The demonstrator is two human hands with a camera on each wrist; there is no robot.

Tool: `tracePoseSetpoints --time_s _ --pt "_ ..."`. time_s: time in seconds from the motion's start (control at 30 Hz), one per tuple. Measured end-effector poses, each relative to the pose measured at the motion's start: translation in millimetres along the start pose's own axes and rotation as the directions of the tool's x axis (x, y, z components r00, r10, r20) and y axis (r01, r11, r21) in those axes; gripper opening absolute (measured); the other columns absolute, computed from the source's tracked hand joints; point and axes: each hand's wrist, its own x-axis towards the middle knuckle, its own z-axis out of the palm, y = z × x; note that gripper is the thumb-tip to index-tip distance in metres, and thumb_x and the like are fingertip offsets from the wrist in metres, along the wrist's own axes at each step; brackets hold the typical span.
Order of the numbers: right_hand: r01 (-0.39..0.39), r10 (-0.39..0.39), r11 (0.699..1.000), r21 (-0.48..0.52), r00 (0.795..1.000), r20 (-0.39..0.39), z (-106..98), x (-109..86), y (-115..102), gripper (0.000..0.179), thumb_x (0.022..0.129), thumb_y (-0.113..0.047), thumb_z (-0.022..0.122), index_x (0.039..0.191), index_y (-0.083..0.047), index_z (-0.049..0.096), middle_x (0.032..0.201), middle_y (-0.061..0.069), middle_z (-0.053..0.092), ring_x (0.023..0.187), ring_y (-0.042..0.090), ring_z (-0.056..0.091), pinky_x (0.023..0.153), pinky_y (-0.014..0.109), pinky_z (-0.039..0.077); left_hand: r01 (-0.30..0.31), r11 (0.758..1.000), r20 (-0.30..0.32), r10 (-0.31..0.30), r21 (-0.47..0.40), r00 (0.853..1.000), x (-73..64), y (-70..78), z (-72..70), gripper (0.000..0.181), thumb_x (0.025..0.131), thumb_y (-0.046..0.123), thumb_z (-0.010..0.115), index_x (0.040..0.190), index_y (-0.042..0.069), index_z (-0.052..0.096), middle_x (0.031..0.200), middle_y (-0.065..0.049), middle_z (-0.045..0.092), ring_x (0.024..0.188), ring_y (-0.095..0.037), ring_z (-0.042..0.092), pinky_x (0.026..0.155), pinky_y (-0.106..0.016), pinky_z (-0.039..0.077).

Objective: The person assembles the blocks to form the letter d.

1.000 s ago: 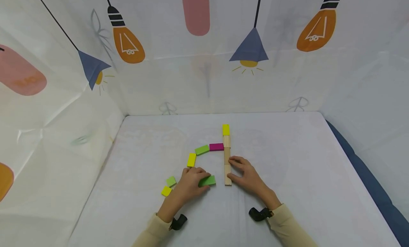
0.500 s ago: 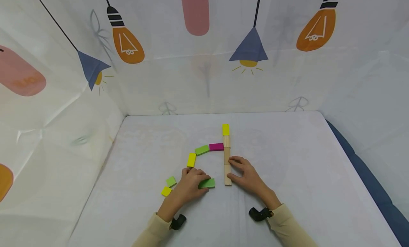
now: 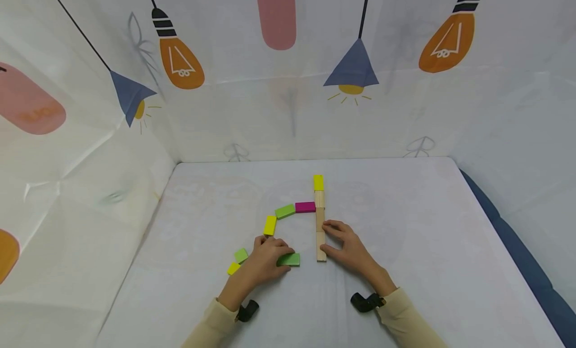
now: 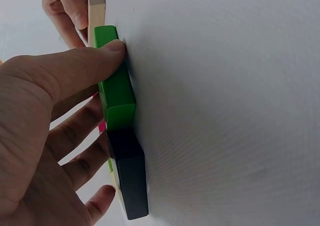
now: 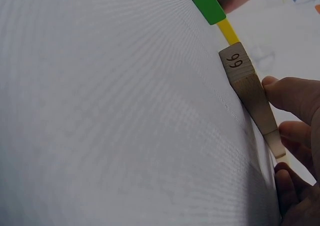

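Observation:
My left hand [image 3: 263,260] pinches a green block [image 3: 289,259] between thumb and fingers, low on the white surface. In the left wrist view a black block [image 4: 132,176] lies end to end with it, beneath the curved fingers. Right of these runs a straight column of plain wooden blocks [image 3: 321,245], topped by a yellow block [image 3: 318,182]. My right hand [image 3: 348,245] rests its thumb and fingertips against the column's right side. From the column a magenta block [image 3: 305,207], a light green block [image 3: 285,211] and another yellow block [image 3: 270,225] curve toward the left hand.
A small light green block [image 3: 241,255] and a small yellow block [image 3: 233,268] lie left of the left hand, the yellow one partly hidden by the arm. The white tabletop [image 3: 405,213] is bordered by fabric walls [image 3: 292,118] printed with lamps.
The left hand has shifted slightly left, bringing the green block a little further from the wooden column and turning it more level. The right hand has stayed in place.

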Motion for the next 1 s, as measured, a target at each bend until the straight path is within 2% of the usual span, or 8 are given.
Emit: tracePoseSetpoints --time_s 0.53,0.7,0.83,0.93,1.0 --pt "-0.006 0.006 1.000 0.005 1.000 0.002 0 -0.8 2 0.057 0.087 -0.017 0.083 0.138 0.000 0.064 0.144 0.013 0.058 0.139 0.036 0.051 0.112 0.054 0.045 0.005 1.000 -0.035 -0.004 0.006 0.999 -4.3 -8.1 -3.4 0.036 0.083 0.029 0.088 0.115 0.018 0.078 0.110 0.003 0.073 0.110 -0.021 0.063 0.101 -0.057 0.037" --pt "-0.020 0.019 1.000 0.010 1.000 0.015 0 -0.3 1 0.057 0.088 -0.019 0.082 0.139 -0.001 0.063 0.145 0.012 0.057 0.140 0.036 0.050 0.113 0.054 0.044 -0.003 1.000 -0.032 0.002 -0.024 0.999 -4.6 -12.5 -8.2 0.040 0.085 0.034 0.085 0.121 0.019 0.075 0.119 0.000 0.070 0.115 -0.024 0.061 0.101 -0.056 0.039" --pt "-0.025 0.025 1.000 0.010 0.999 0.021 -1 0.2 -1 0.057 0.088 -0.018 0.082 0.139 -0.001 0.063 0.146 0.013 0.057 0.140 0.036 0.049 0.113 0.054 0.044 0.039 0.995 -0.098 -0.047 -0.087 0.994 -6.5 -22.6 -17.3 0.045 0.087 0.034 0.084 0.126 0.016 0.073 0.125 -0.004 0.068 0.119 -0.026 0.059 0.101 -0.055 0.043" --pt "-0.026 0.026 1.000 0.007 0.999 0.021 -1 0.3 -1 0.057 0.088 -0.018 0.082 0.139 -0.001 0.063 0.146 0.013 0.057 0.140 0.036 0.049 0.114 0.054 0.043 0.094 0.992 -0.172 -0.108 -0.087 0.979 -9.0 -31.9 -24.5 0.045 0.086 0.030 0.085 0.126 0.013 0.072 0.124 -0.006 0.069 0.116 -0.027 0.061 0.098 -0.052 0.048" --pt "-0.026 0.026 1.000 0.003 0.999 0.020 -1 0.3 -1 0.057 0.088 -0.018 0.082 0.139 -0.001 0.063 0.146 0.013 0.056 0.140 0.036 0.049 0.113 0.054 0.044 0.149 0.987 -0.198 -0.159 -0.064 0.967 -10.9 -36.8 -28.1 0.046 0.086 0.030 0.085 0.126 0.012 0.072 0.123 -0.007 0.069 0.113 -0.028 0.063 0.094 -0.050 0.051"
